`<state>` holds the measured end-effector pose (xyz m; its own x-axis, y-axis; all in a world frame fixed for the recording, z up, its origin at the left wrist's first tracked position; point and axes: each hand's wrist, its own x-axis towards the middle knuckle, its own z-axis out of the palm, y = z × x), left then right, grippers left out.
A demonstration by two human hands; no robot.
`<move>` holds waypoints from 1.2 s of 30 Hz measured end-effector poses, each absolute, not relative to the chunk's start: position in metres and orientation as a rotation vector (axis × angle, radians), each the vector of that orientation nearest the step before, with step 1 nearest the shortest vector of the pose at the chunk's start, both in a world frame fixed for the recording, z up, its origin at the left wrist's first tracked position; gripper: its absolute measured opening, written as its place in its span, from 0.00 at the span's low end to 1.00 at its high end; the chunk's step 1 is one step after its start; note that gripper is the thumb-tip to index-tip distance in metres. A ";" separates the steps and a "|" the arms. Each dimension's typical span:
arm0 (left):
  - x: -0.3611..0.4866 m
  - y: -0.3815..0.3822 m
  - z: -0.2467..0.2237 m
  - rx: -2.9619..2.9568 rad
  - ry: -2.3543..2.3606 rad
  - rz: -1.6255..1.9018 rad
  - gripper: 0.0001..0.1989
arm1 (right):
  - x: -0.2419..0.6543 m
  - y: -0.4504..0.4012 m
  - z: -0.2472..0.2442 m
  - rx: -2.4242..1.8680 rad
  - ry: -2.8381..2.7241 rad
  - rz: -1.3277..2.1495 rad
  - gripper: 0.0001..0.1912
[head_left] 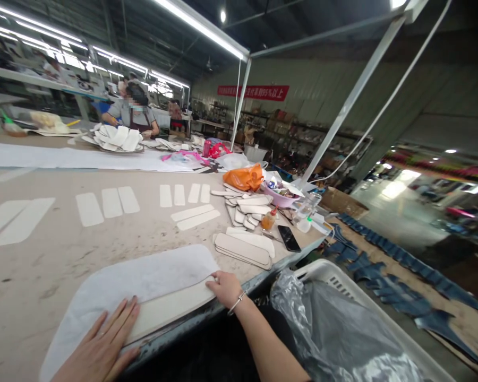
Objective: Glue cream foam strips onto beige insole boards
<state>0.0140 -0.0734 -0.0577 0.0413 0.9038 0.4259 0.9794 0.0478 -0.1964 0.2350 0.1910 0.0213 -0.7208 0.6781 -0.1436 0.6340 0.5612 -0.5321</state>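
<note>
A large white sheet piece with rounded corners (143,276) lies at the table's front edge, its near part turned over into a long cream strip (175,309). My left hand (107,339) rests flat with its fingers spread over the sheet and the left end of the strip. At the strip's right end my right hand (225,289) pinches the edge of the sheet piece between thumb and fingers. A stack of cream rounded panels (242,250) is just beyond my right hand.
White panels (90,208) lie in groups across the table (103,254). A glue bottle (268,218), a phone (289,239) and an orange bag (244,177) are at the right. A crate with grey plastic (318,265) stands by the edge. A person (133,111) works opposite.
</note>
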 end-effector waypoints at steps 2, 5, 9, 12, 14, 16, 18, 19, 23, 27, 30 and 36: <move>0.015 -0.074 -0.055 -1.885 -1.904 -0.220 0.43 | 0.233 0.197 0.026 -1.062 -2.703 0.936 0.12; 0.018 -0.076 -0.049 -1.851 -1.987 -0.207 0.43 | 0.233 0.213 0.037 -1.002 -2.640 1.078 0.09; 0.022 -0.078 -0.040 -1.832 -2.092 -0.190 0.44 | 0.243 0.264 0.056 -1.209 -2.296 1.064 0.17; 0.024 -0.079 -0.037 -1.860 -2.135 -0.170 0.43 | 0.253 0.304 0.061 -1.301 -2.157 0.966 0.27; 0.024 -0.078 -0.036 -1.866 -2.166 -0.169 0.42 | 0.258 0.317 0.055 -1.320 -2.134 0.904 0.28; 0.025 -0.078 -0.033 -1.867 -2.181 -0.168 0.42 | 0.261 0.318 0.043 -1.340 -2.271 0.734 0.35; 0.025 -0.078 -0.031 -1.869 -2.186 -0.169 0.43 | 0.262 0.312 0.030 -1.373 -2.525 0.475 0.38; 0.026 -0.078 -0.030 -1.873 -2.192 -0.170 0.43 | 0.262 0.309 0.025 -1.383 -2.653 0.335 0.37; 0.024 -0.079 -0.030 -1.892 -2.227 -0.204 0.42 | 0.262 0.304 0.019 -1.343 -2.868 0.054 0.27; 0.020 -0.081 -0.029 -1.879 -2.276 -0.350 0.38 | 0.258 0.307 0.023 -1.234 -2.900 -0.001 0.16; 0.024 -0.087 -0.013 -1.799 -2.281 -0.674 0.27 | 0.259 0.302 0.026 -1.116 -2.929 -0.034 0.10; 0.024 -0.146 0.036 -1.117 -2.439 -1.171 0.15 | 0.268 0.298 0.013 -0.773 -2.710 -0.188 0.17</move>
